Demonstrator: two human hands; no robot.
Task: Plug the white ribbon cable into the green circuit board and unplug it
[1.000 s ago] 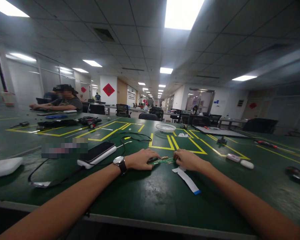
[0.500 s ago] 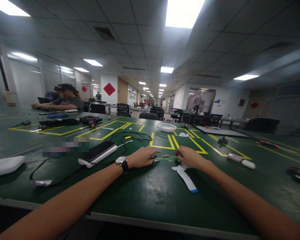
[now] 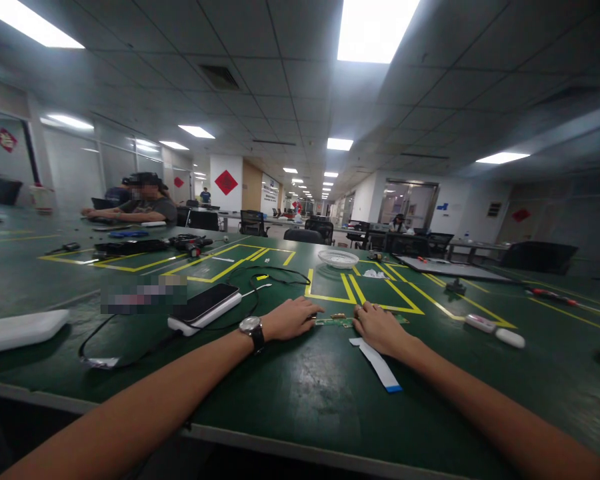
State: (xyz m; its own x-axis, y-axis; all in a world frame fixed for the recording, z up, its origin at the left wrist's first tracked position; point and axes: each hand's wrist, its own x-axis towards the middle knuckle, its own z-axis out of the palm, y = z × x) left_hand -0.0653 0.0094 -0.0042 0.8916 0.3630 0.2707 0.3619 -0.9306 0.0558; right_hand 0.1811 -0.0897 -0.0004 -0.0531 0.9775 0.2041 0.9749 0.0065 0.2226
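A narrow green circuit board lies flat on the dark green table between my two hands. My left hand, with a watch on its wrist, rests palm down at the board's left end, fingers curled onto it. At the board's right end sits my right hand, palm down with its fingers pressing on the board. A white flat ribbon cable with a blue tip lies on the table just below my right hand.
A phone on a white power bank with black cables lies to the left. A white basket, a flat grey panel, white small parts and yellow floor-style markings lie farther back. A seated person works at the far left.
The camera has turned slightly, shifting the scene right and down. My right hand has flattened onto the board's right end; my left hand stays at the left end.
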